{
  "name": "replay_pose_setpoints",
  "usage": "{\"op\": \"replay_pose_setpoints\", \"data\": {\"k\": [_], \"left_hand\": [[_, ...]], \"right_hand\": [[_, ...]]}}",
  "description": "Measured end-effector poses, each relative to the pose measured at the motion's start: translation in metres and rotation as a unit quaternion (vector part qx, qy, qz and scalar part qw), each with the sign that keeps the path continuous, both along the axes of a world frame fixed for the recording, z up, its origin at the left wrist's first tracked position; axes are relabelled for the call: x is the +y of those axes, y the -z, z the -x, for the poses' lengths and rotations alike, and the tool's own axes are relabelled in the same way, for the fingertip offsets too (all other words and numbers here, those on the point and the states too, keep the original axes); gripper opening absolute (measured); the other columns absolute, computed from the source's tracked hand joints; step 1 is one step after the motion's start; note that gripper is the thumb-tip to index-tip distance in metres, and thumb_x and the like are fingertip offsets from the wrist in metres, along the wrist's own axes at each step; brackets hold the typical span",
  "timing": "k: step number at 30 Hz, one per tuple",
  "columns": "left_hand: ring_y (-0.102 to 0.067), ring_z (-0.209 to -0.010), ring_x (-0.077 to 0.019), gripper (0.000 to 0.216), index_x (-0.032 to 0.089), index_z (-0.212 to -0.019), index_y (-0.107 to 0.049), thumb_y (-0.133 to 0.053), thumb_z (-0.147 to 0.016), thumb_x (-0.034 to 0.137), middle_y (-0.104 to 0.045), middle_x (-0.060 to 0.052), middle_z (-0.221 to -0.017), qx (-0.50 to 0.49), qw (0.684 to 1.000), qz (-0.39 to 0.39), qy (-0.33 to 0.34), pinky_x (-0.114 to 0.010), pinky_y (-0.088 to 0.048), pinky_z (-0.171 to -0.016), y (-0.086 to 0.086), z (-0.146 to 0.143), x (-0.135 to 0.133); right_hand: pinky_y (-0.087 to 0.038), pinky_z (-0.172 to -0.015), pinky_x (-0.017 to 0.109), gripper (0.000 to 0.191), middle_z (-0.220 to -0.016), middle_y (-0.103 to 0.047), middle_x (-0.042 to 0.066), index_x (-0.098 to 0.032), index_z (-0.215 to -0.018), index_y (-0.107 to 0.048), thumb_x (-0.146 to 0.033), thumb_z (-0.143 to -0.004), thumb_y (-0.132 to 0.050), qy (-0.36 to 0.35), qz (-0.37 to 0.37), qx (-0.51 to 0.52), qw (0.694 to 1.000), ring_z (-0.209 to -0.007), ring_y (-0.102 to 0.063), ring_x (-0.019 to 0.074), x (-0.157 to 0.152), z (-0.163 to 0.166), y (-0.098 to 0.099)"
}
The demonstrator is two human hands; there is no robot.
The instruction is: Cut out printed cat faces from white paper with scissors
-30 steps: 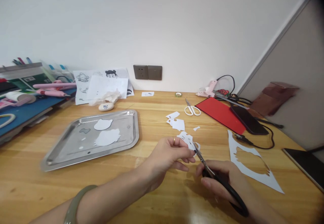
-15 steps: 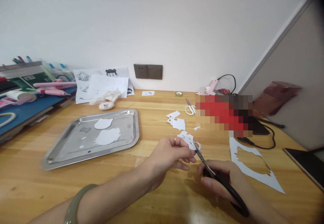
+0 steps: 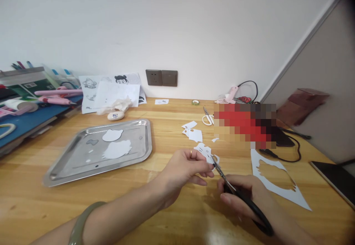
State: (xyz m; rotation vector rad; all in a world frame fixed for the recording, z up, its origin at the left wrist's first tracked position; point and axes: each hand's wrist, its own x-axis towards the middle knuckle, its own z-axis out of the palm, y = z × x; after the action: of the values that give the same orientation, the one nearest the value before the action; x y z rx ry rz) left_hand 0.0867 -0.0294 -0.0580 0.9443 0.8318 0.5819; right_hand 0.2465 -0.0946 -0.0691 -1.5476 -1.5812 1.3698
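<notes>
Fingers and thumb of my left hand (image 3: 191, 165) are pinched on a small white paper piece (image 3: 203, 149) with dark printed lines. My right hand (image 3: 242, 197) is wrapped round the black handles of a pair of scissors (image 3: 256, 215). Their metal blades point up and left and meet the paper beside my left fingertips. How far the blades are apart is hard to see. A metal tray (image 3: 69, 174) to the left bears white paper cutouts (image 3: 112, 135), a grey bow-shaped piece (image 3: 92, 142) and tiny bits.
Paper scraps (image 3: 195, 135) and white-handled scissors (image 3: 207, 119) lie beyond my hands. A paper sheet with a cut-out hole (image 3: 259, 180) lies right, near a black cable (image 3: 298, 154) and a dark flat device (image 3: 332, 180). A pink glue gun (image 3: 231, 95) and a tape roll (image 3: 195, 102) are near the wall.
Both hands, the paper and the scissors stay almost in place. The whole view has shifted very slightly.
</notes>
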Motion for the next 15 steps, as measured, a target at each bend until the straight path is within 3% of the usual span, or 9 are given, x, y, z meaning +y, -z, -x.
{"op": "replay_pose_setpoints", "data": {"k": [15], "left_hand": [[-0.052, -0.053, -0.0050, 0.007, 0.012, -0.060, -0.058, -0.065, -0.058, 0.014, -0.059, 0.001, -0.055, 0.020, 1.000, -0.002, -0.007, -0.014, -0.041, -0.051, -0.0038, 0.0001, 0.0029]], "right_hand": [[-0.024, -0.040, 0.022, 0.017, -0.047, -0.035, -0.007, -0.017, -0.061, -0.048, -0.030, -0.073, -0.051, -0.016, -0.004, -0.007, 1.000, -0.041, -0.033, 0.0090, 0.0001, -0.0006, -0.0077]]}}
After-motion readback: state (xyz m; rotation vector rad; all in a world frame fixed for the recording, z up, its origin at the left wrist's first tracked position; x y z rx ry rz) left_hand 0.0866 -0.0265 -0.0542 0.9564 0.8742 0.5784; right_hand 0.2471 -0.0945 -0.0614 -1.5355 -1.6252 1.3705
